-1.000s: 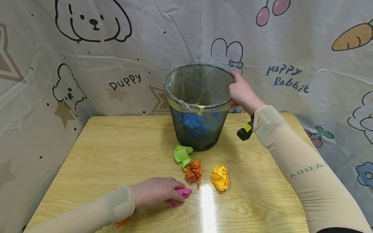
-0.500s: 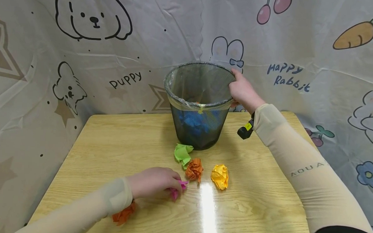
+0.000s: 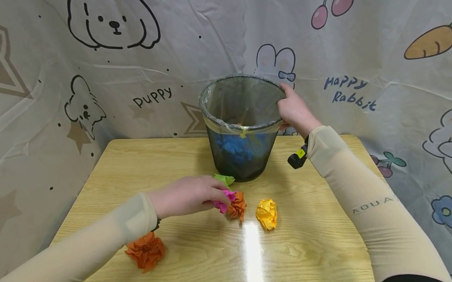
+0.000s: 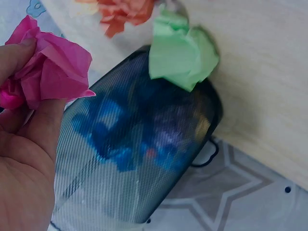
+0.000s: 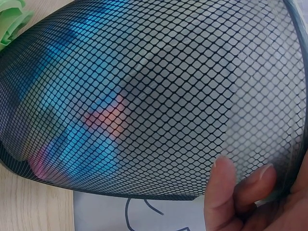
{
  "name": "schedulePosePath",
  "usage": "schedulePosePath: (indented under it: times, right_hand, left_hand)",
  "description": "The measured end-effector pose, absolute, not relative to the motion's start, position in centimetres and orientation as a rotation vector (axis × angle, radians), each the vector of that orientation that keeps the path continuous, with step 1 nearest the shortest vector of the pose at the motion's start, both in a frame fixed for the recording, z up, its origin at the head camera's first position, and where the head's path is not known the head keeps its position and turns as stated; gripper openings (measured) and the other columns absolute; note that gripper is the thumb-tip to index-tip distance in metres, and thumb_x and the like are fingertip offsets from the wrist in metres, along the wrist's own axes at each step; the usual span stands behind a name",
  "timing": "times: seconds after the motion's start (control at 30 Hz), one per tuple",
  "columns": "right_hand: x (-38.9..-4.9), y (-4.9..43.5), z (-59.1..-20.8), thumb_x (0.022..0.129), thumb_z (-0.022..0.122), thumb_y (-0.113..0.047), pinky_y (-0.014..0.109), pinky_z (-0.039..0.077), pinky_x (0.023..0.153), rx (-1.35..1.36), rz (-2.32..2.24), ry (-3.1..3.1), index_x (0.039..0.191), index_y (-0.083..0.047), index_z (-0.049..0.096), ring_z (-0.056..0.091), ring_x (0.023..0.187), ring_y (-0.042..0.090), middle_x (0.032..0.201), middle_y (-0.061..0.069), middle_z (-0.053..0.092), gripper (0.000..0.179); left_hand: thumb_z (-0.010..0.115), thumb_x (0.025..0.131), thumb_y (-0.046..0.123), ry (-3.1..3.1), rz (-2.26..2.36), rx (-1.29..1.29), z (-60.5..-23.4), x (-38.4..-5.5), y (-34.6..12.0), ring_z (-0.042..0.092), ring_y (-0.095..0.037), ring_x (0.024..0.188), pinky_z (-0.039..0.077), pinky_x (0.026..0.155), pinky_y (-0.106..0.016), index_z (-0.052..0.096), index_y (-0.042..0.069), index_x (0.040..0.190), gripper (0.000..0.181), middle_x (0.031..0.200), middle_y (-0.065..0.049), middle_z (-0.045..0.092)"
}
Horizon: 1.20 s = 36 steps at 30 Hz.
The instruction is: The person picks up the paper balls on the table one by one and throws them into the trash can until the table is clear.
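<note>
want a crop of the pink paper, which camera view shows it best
The left wrist view: the pink paper shows large there, only partly covered by the left hand. In the head view it is smaller, with that hand hiding part. The right wrist view, mostly mesh bin, does not show it.

Backdrop cloth (image 3: pixel 199 60): The word "PUPPY" (image 3: pixel 152 97) is printed in dark, hand-drawn lettering, seen above the far edge of the table surface (image 3: pixel 304 249), nearer its far left corner.
Rabbit legend: "HAPPY Rabbit" (image 3: pixel 350 94) is set on the same cloth in two slanting dark blue lines, "HAPPY" over "Rabbit," above the surface's far right corner.
Right sleeve (image 3: pixel 362 235): The grey letters "AQUA" (image 3: pixel 372 205) are carried across the pale forearm fabric, seen by the surface's right edge; the end of the word is too indistinct to be read.
</note>
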State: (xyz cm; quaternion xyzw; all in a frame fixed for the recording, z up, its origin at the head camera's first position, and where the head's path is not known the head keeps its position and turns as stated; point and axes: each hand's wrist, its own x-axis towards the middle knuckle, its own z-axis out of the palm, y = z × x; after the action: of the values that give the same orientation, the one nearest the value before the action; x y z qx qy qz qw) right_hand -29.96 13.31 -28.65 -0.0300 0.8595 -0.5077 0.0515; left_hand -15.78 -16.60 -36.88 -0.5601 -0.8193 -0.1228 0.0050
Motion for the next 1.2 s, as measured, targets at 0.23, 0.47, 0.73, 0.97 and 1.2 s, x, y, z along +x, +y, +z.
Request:
schedulePosePath:
  times: [0.23, 0.47, 0.73, 0.97, 1.2]
  right_hand:
    - [-29.9, 13.3, -28.6, 0.101, 0.028, -0.005, 0.04, 0.059, 0.061, -0.09, -1.539, 2.621, 0.167, -0.026, 0.005, 0.058, 0.095, 0.034, 0.163, 0.018, 0.029, 0.073]
    - [-29.8, 13.2, -28.5, 0.102, 0.028, -0.005, 0.04, 0.059, 0.062, -0.081, -1.535, 2.626, 0.167, -0.026, 0.004, 0.058, 0.087, 0.031, 0.164, 0.018, 0.027, 0.072]
    - [-30.0, 13.4, -28.7, 0.102, 0.028, -0.005, 0.039, 0.058, 0.06, -0.085, -1.531, 2.624, 0.167, -0.025, 0.004, 0.052, 0.062, 0.022, 0.166, 0.016, 0.023, 0.073]
    - [-30.1, 13.4, -28.7, 0.102, 0.029, -0.005, 0.039, 0.058, 0.059, -0.084, -1.527, 2.631, 0.167, -0.024, 0.005, 0.054, 0.068, 0.024, 0.165, 0.017, 0.026, 0.072]
    - [-30.2, 13.4, -28.6, 0.102, 0.029, -0.004, 0.038, 0.058, 0.059, -0.092, -1.53, 2.629, 0.167, -0.023, 0.005, 0.054, 0.07, 0.024, 0.163, 0.019, 0.028, 0.072]
  left_hand:
    - [0.084, 0.087, 0.012, -2.483, -0.401, -1.75, -34.4, -16.2, -16.3, 0.066, -0.017, 0.109, 0.054, 0.094, -0.028, 0.077, 0.018, 0.115, 0.029, 0.119, 0.0, 0.071]
    - [0.082, 0.088, 0.011, -2.439, -0.455, -1.765, -32.2, -16.2, -15.7, 0.064, -0.013, 0.111, 0.052, 0.096, -0.024, 0.077, 0.019, 0.116, 0.03, 0.121, 0.003, 0.07]
    - [0.084, 0.083, 0.0, -2.356, -0.502, -1.735, -30.2, -16.7, -15.7, 0.065, -0.018, 0.109, 0.054, 0.093, -0.027, 0.077, 0.014, 0.116, 0.036, 0.122, -0.003, 0.07]
    - [0.083, 0.083, -0.004, -2.357, -0.501, -1.699, -28.6, -17.2, -16.0, 0.064, -0.018, 0.112, 0.054, 0.09, -0.025, 0.076, 0.015, 0.121, 0.044, 0.127, -0.004, 0.068]
    - [0.086, 0.081, -0.002, -2.348, -0.497, -1.671, -27.3, -17.7, -15.7, 0.065, -0.018, 0.111, 0.056, 0.089, -0.027, 0.076, 0.017, 0.122, 0.046, 0.128, -0.006, 0.068]
